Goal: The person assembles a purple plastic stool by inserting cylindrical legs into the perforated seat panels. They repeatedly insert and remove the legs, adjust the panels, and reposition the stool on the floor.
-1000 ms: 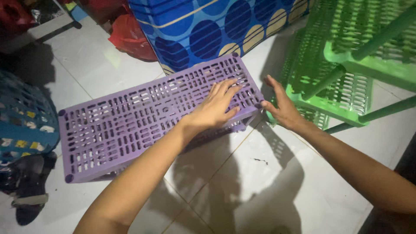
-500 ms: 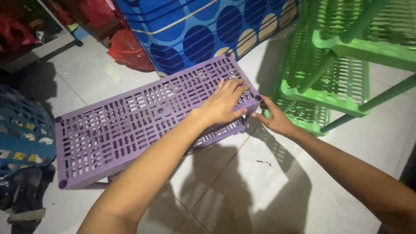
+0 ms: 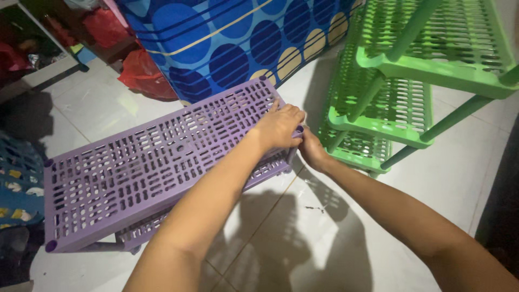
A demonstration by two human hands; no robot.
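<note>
A purple slotted plastic rack shelf [image 3: 140,162] lies low over the white tiled floor, with a second purple tier [image 3: 146,230] showing beneath it. My left hand [image 3: 278,127] rests palm down on the shelf's near right corner, fingers curled over the edge. My right hand [image 3: 311,148] is tucked under that same corner, gripping the purple corner post; most of its fingers are hidden by my left hand.
A green plastic rack [image 3: 411,81] with several tiers stands just right of the hands. A blue cloth-covered block with circles [image 3: 232,43] sits behind the purple shelf. Red bags [image 3: 143,75] lie at the back left. A blue basket [image 3: 16,184] is at the left edge.
My left hand slid from the shelf's top surface to its right corner and curled over the edge. My right hand moved in under that corner. The camera shifted closer.
</note>
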